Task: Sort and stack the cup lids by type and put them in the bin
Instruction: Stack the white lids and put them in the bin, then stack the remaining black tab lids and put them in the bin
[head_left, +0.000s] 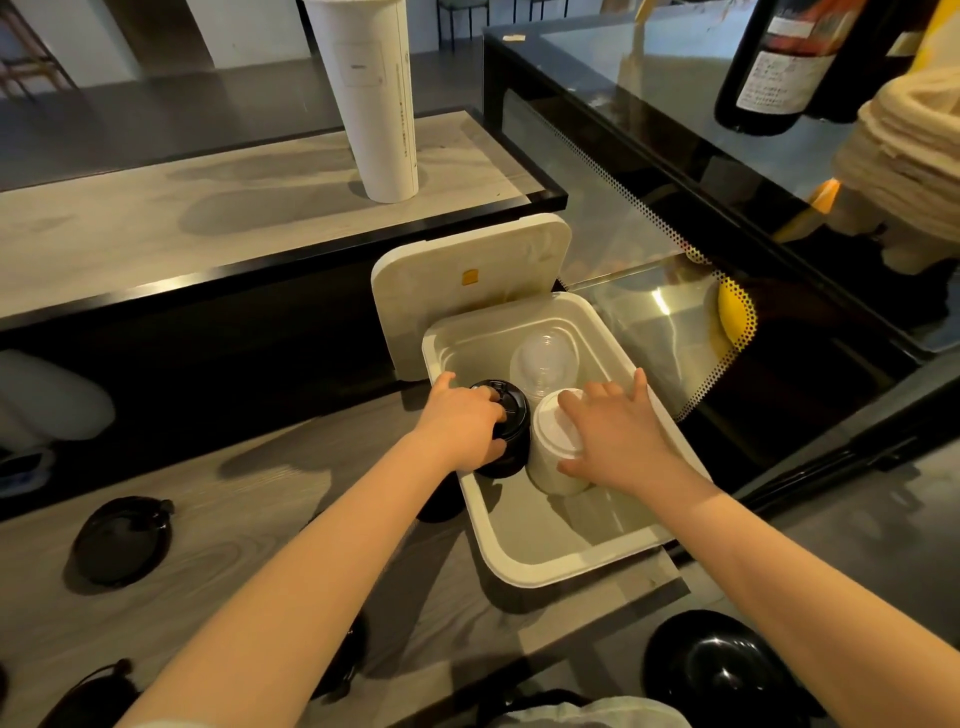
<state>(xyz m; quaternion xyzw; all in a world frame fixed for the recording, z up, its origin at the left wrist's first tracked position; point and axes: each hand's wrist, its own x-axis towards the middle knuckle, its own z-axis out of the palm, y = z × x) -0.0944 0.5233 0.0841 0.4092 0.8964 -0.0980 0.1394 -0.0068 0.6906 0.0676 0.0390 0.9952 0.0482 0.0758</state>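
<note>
A white rectangular bin (550, 558) sits on the wooden counter with three stacks of lids inside. My left hand (460, 421) grips the stack of black lids (511, 426) at the bin's left wall, fingers curled over its top and side. My right hand (618, 436) lies over the stack of white lids (553, 452) beside it, thumb at the stack's near side and fingers spread across the top. A stack of clear dome lids (543, 358) stands at the back of the bin, untouched. A loose black lid (122, 538) lies on the counter to the left.
The bin's white cover (467, 280) leans upright behind it. A tall sleeve of white cups (371, 98) stands on the raised shelf. A glass display case (727, 260) borders the bin on the right. More black lids (717, 665) lie at the counter's near edge.
</note>
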